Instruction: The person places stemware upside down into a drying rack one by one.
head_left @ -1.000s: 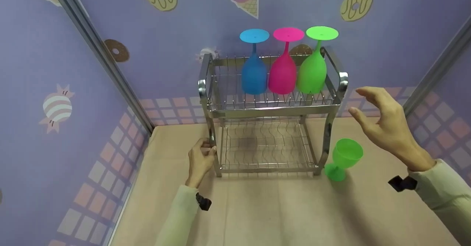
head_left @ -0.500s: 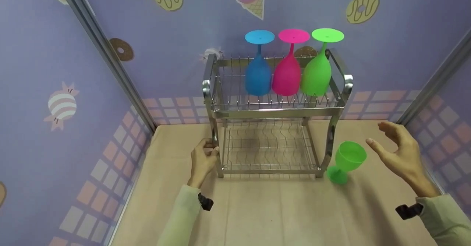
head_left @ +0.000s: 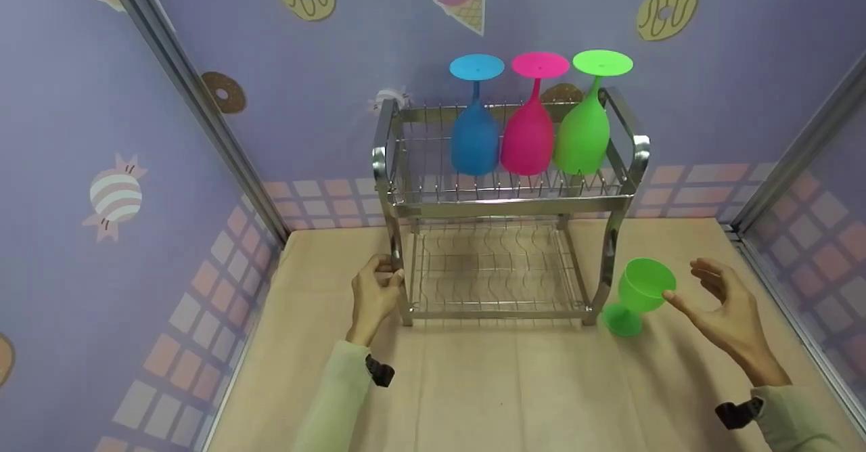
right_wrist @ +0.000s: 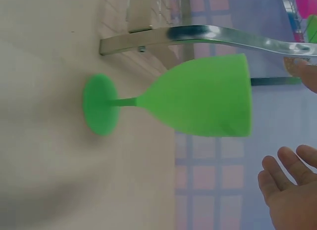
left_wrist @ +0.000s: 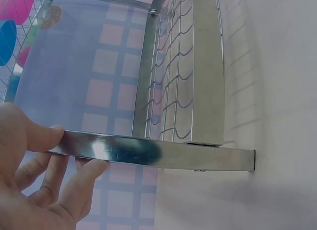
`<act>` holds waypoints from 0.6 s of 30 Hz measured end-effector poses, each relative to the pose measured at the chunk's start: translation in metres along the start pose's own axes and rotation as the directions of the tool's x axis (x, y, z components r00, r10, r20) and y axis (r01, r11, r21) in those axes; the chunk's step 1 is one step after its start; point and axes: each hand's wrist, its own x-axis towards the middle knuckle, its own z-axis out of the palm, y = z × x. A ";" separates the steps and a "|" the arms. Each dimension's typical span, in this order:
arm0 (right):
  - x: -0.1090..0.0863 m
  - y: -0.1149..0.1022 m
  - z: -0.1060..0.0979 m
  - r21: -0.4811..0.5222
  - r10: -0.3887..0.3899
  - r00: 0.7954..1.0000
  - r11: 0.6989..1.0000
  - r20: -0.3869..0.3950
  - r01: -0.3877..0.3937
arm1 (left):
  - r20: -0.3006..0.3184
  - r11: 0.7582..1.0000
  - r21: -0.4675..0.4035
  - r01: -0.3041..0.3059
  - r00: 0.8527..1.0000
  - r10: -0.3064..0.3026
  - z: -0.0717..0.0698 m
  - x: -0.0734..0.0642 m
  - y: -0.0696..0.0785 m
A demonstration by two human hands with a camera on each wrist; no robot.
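A two-tier metal dish rack (head_left: 514, 207) stands in the middle of the head view. My left hand (head_left: 373, 302) grips its left front leg (left_wrist: 198, 157), thumb on one side and fingers on the other. To the right of the rack, a green goblet (head_left: 646, 286) stands upright on the table. Just right of its bowl is my right hand (head_left: 727, 313), thumb and fingers spread apart. In the right wrist view that hand (right_wrist: 297, 190) lies beyond the goblet's rim with nothing between its fingers. Whether the thumb touches the rim I cannot tell.
On the rack's upper tier, a blue goblet (head_left: 475, 141), a pink goblet (head_left: 527, 141) and another green goblet (head_left: 582, 139) stand upside down in a row. Patterned purple walls (head_left: 352, 26) enclose the cloth-covered table (head_left: 467, 384) at the back and sides.
My right hand has come down from beside the upper tier to beside the green goblet's bowl. My left hand keeps its grip on the rack. The view has shifted slightly.
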 end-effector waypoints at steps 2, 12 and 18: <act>-0.005 0.006 0.004 0.002 0.019 1.000 1.000 0.008 -0.020 | 0.001 1.000 -0.002 0.002 1.000 -0.002 0.000 0.000 0.000; -0.030 0.033 0.045 0.101 0.166 0.986 0.981 0.022 -0.167 | -0.005 1.000 -0.007 0.007 1.000 -0.007 -0.001 -0.001 0.000; -0.036 0.042 0.067 0.198 0.282 0.956 0.935 0.086 -0.294 | -0.003 1.000 0.005 0.011 1.000 -0.010 -0.001 -0.001 -0.001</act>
